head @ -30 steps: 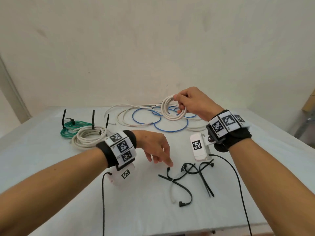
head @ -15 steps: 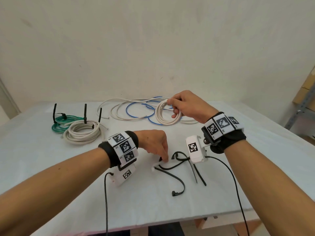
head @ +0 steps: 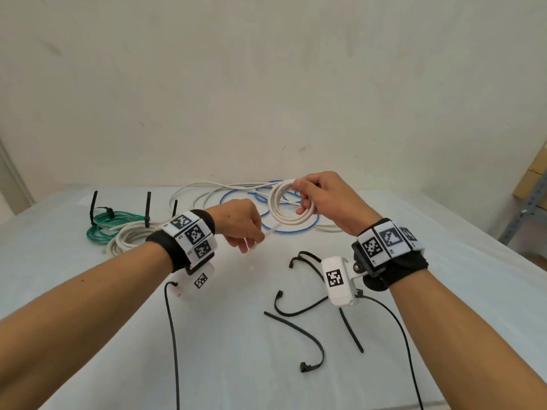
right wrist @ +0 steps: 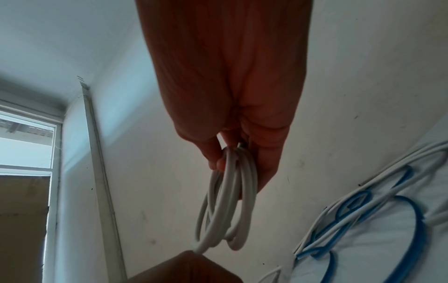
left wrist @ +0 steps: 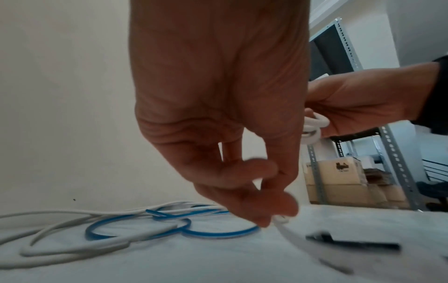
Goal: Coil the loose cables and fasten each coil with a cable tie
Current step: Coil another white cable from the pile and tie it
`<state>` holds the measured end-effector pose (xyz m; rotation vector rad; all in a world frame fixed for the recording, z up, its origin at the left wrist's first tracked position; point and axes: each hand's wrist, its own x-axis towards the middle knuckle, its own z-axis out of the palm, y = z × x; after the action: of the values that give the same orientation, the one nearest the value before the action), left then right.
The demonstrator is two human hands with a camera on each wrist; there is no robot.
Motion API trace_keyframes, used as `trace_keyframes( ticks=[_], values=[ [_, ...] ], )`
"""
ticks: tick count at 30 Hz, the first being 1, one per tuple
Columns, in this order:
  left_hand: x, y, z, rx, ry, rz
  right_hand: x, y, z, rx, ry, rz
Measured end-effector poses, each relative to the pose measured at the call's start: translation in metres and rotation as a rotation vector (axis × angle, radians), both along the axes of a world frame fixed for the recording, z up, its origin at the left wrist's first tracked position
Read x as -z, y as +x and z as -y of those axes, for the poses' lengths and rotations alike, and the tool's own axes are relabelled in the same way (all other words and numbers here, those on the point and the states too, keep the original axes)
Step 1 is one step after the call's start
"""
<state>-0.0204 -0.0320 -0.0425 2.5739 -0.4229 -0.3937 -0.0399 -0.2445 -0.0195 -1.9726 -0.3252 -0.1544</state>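
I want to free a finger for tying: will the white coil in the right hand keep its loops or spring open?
Probably springy: the white coil fans apart below the grip of the right hand. Likely light, hanging from few fingers. The loose white cable holds wide curves, so fairly stiff.

Your left hand [head: 241, 224] was down on the white table [head: 207, 335] a second ago, fingertips among the loose black plastic cable ties [head: 299, 315]. It has since lifted clear of them and now pinches a thin white cable tie [head: 268, 234], its strip blurred in the left wrist view. You have carried it toward the small coil of white round cable [head: 291, 208]. The white tie that lay by the black ones has gone from the table.
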Motion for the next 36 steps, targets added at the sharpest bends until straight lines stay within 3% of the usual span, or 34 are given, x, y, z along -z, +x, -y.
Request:
trace_keyframes(
  ticks=[3, 7, 14, 26, 31, 36],
  values=[
    [-0.004, 0.013, -0.01, -0.124, -0.146, 0.015, 0.0, 0.002, -0.005, -0.074, 0.148, -0.039],
    [-0.007, 0.025, -0.02, -0.271, -0.594, -0.066, -0.003, 0.01, -0.011, -0.24, 0.351, -0.129],
    [-0.011, 0.043, -0.015, -0.304, -0.891, -0.149, -0.008, 0.035, -0.022, -0.379, 0.298, -0.199],
    [-0.003, 0.071, -0.007, -0.388, -1.486, -0.615, 0.007, 0.064, -0.027, -0.406, 0.311, -0.191],
    [-0.002, 0.074, -0.006, -0.33, -1.585, -0.747, 0.009, 0.071, -0.027, -0.372, 0.3, -0.137],
    [0.004, 0.075, -0.014, -0.099, -1.727, -0.864, 0.008, 0.078, -0.027, -0.314, 0.274, -0.123]
  ],
)
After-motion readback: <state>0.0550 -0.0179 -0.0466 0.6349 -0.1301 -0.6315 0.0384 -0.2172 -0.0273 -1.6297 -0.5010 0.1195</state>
